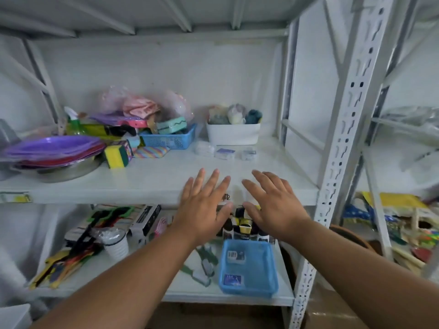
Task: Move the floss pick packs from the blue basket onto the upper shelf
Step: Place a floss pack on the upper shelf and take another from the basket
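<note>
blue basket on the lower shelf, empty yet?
Not empty. The blue basket still holds two floss pick packs, one near its back and one at the front corner. Both hands, left hand and right hand, are open and empty.

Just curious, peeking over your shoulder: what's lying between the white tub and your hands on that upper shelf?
In the head view, three small clear packs lie in a row before the white tub; from them to both hands, the upper shelf is bare.
</note>
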